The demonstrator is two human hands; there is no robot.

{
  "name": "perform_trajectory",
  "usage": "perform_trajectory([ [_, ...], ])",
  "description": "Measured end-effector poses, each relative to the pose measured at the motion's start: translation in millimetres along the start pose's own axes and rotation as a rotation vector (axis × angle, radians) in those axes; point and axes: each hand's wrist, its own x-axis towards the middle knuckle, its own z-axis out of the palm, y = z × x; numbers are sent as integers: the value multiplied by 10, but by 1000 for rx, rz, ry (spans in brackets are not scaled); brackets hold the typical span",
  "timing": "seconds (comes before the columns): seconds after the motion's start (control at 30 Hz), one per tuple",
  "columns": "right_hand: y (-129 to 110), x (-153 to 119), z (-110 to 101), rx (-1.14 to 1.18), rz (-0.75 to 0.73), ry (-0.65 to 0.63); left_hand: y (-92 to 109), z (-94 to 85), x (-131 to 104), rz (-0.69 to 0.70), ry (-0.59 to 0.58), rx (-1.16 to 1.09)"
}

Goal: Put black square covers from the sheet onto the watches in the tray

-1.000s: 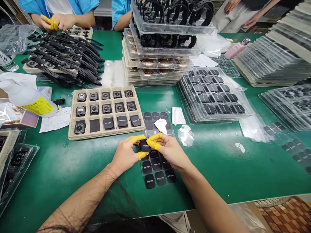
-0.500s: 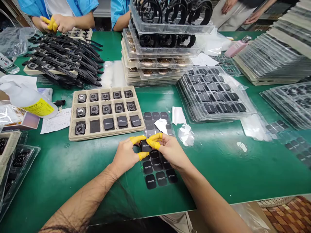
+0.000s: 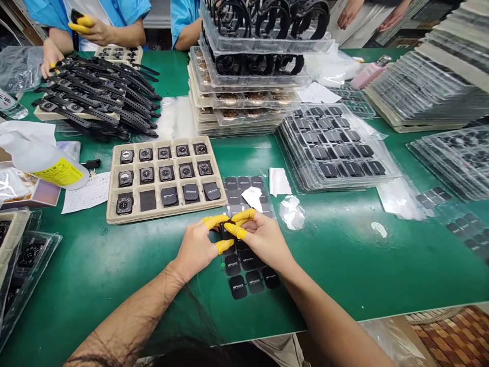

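Mid-picture, a dark watch body [image 3: 226, 234] is held tilted just above the black printed squares [image 3: 237, 287], its lettering mostly hidden. Its left side is pinched by the left hand [image 3: 196, 247], yellow-covered finger above, thumb below; its face is covered by the thumb of the right hand [image 3: 267, 242], whose fingers are curled near its top edge. How hard it is squeezed cannot be told.

Here's the danger: if that thumb is pushed off-centre, the body may be twisted out of the left pinch. Should it be dropped, the squares toward five and six o'clock could be scuffed or knocked askew.

Out at one o'clock, a white scrap [image 3: 252, 197] is laid across more squares, and could be snagged by a stray finger. At ten, the beige tray [image 3: 168, 211], loaded with watch bodies, might be bumped if the left knuckles are swung wide. At two, clear trays [image 3: 340, 182] are piled on the green surface [image 3: 332, 275]. At twelve, a taller stack [image 3: 267, 45] is topped with black bands; by a jolt to the surface it might be toppled.
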Motion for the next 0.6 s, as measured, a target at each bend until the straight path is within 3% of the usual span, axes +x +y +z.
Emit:
perform_trajectory([
  [0.07, 8, -9, -14, -34, -34, 35, -7, 1, -3, -11, 0, -33],
  [0.23, -2, 10, -40, 42, -19, -169, -31, -10, 7, -35, -34, -160],
  [0.37, 29, 28, -9, 40, -60, -114, -17, -11, 22, -77, -46, -221],
  [0.6, 74, -27, -97, -81, -183, -175, 117, -74, 21, -81, -66, -62],
])
